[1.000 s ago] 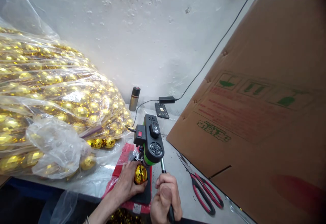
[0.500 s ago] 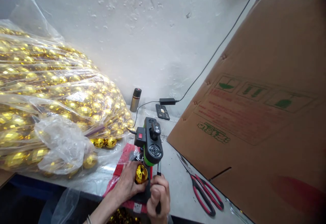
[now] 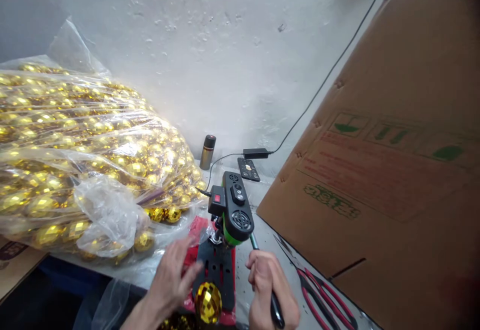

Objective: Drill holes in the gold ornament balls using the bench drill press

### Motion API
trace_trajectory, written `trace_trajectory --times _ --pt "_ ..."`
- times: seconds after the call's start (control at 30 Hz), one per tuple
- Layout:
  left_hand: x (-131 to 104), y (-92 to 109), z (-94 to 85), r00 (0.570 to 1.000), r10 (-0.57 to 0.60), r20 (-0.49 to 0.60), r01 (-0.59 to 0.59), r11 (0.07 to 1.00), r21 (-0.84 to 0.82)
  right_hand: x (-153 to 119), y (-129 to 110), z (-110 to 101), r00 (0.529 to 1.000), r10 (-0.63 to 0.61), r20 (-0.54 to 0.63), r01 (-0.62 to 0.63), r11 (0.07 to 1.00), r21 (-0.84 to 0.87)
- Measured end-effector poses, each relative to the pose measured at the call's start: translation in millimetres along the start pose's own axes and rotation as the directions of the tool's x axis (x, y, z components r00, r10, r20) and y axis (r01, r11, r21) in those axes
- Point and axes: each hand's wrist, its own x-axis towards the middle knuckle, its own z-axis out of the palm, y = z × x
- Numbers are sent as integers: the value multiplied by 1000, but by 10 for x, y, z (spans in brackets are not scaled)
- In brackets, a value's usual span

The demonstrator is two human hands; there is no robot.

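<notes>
A small black bench drill press (image 3: 238, 207) with a green band and a red switch stands at the middle of the table. My right hand (image 3: 272, 287) is wrapped round its lever handle (image 3: 277, 312), whose black end sticks out below the fist. To the left of the slotted black base (image 3: 215, 265), my left hand (image 3: 170, 275) is open, slightly blurred, with thumb and fingers apart. A gold faceted ball (image 3: 208, 302) is at the base's front edge, just right of this hand and apart from it. Whether the ball rests there or is dropping, I cannot tell.
A large clear bag of gold balls (image 3: 93, 135) fills the left side. Red-handled scissors (image 3: 326, 297) lie at right beside a big cardboard box (image 3: 393, 145). Behind the press are a phone (image 3: 248, 169), a power adapter (image 3: 255, 153) and a small bottle (image 3: 207, 152). More gold balls show below the table edge.
My left hand has let go of the gold ball and moved left. The ball is now nearer the front edge. My right hand has swung right with the lever handle. The view has shifted slightly.
</notes>
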Motion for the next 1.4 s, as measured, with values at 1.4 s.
trace_trajectory --times 1.4 --pt "66 462 126 922 -227 315 340 863 -374 100 -76 -101 991 -44 125 47 999 -23"
